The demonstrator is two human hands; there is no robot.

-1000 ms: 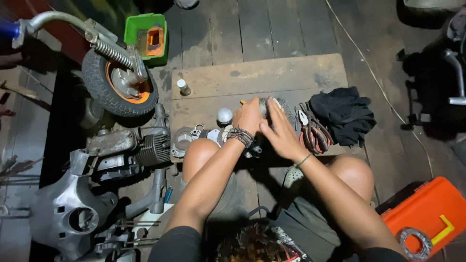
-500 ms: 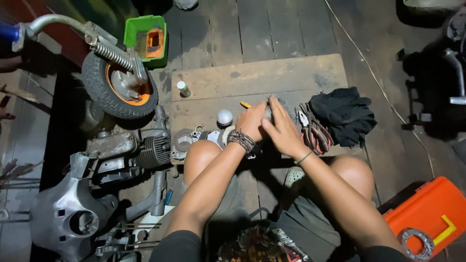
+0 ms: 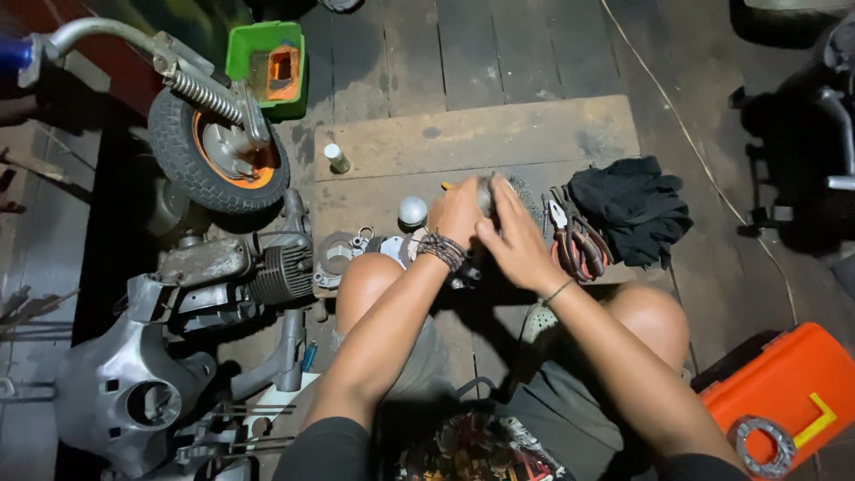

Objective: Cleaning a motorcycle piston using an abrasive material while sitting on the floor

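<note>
left hand [image 3: 459,212]: fingers curled, braided band at wrist, forearm reaching forward. right hand [image 3: 514,239]: fingers extended, thin bracelet on wrist, pressed beside the left. both knees bent outward.

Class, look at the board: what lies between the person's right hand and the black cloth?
In the head view, a bunch of red-handled pliers lies between the right hand and the black cloth.

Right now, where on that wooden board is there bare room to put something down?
The far strip of the wooden board lies bare, between the small white bottle and the black cloth. Nearer, it is crowded: both hands, left hand and right hand, metal rings, pliers.
</note>
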